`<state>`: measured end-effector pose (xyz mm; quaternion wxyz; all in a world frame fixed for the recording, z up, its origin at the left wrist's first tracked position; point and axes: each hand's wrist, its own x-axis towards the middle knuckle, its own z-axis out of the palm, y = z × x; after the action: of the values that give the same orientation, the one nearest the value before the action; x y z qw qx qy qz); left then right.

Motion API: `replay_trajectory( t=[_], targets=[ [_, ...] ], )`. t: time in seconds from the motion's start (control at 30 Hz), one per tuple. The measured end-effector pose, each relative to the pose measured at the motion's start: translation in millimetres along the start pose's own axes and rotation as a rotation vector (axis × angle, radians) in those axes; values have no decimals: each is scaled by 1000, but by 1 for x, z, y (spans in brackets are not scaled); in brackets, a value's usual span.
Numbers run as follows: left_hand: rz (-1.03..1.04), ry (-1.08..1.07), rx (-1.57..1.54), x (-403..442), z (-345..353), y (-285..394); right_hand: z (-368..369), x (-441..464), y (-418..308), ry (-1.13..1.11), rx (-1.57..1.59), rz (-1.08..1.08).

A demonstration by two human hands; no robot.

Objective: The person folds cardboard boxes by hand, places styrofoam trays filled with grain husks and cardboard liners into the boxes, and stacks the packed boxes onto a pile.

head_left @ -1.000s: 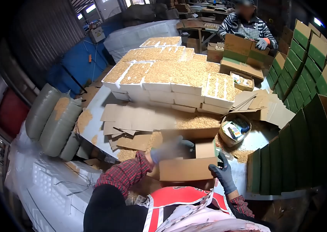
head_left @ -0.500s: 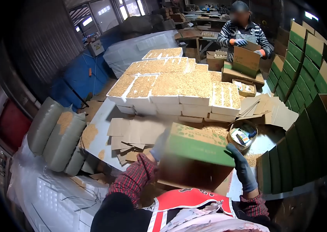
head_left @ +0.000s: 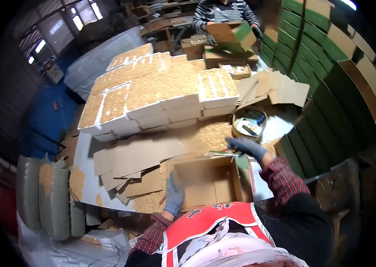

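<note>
An open cardboard box (head_left: 224, 184), green on the outside and brown inside, sits right in front of me with its opening facing up. My left hand (head_left: 175, 194), in a grey-blue glove, grips its left wall. Over the far right corner of the box is my right hand (head_left: 246, 147), gloved alike, its fingers stretched leftward and apparently holding nothing. Thin, shiny items (head_left: 219, 154) lie just below those fingers, too small to identify. Close behind the right hand stands a round basket (head_left: 249, 123) with small packets and a dark object in it.
White foam boxes (head_left: 161, 95) filled with tan, grain-like material are stacked beyond. Flat cardboard pieces (head_left: 130, 160) lie left, near loose grain (head_left: 214, 135). Green cartons (head_left: 330, 120) line the right side. Another person (head_left: 225, 13) handles an open carton (head_left: 232, 35) at the back.
The box has turned from closed side up to opening up and come down before me. My right hand has left its side and moved to the far corner. My view has shifted rightward.
</note>
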<state>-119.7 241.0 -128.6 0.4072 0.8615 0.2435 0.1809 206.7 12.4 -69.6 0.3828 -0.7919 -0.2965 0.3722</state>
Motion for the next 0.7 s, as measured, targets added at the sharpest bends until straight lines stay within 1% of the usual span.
replay_trajectory(
  t=[0.03,0.07,0.1,0.17,0.2,0.23,0.3,0.33,0.37,0.4,0.43,0.47,0.53,0.6,0.63,0.67,0.7],
  targets=[
    [-97,-37,-1,-2,1,-5,-21,40,11,228,231,239],
    [-105,-66,43,1,-4,-5,-39,66,10,619,316,-311],
    [-104,-65,23,1,-1,-7,-75,90,12,711,260,-40],
    [-114,-30,-13,2,1,-13,-123,165,44,930,62,56],
    [-146,-27,33,3,-5,7,-139,192,46,884,29,82],
    [-109,-34,27,3,-3,6,-151,217,46,831,-9,96],
    [-56,-7,22,4,0,-5,-152,236,33,931,-240,42],
    [19,7,50,5,2,-7,-168,228,26,474,-195,98],
    [1,12,156,-2,7,-15,-142,213,22,381,518,123],
    [-12,7,259,-4,13,-24,-144,226,36,288,721,161],
    [-10,-10,356,1,14,-28,-150,225,39,255,800,235],
    [-47,0,351,4,7,-17,-155,221,58,356,181,-269],
    [-101,-12,331,3,-5,16,-152,213,47,427,-1,-461],
    [-114,38,333,-2,4,13,-138,185,5,378,848,209],
    [-107,66,341,1,5,11,-141,197,15,349,812,88],
    [-116,28,324,4,3,14,-146,215,35,323,775,-32],
    [-124,-11,307,5,-2,21,-156,234,64,337,178,-282]
  ],
)
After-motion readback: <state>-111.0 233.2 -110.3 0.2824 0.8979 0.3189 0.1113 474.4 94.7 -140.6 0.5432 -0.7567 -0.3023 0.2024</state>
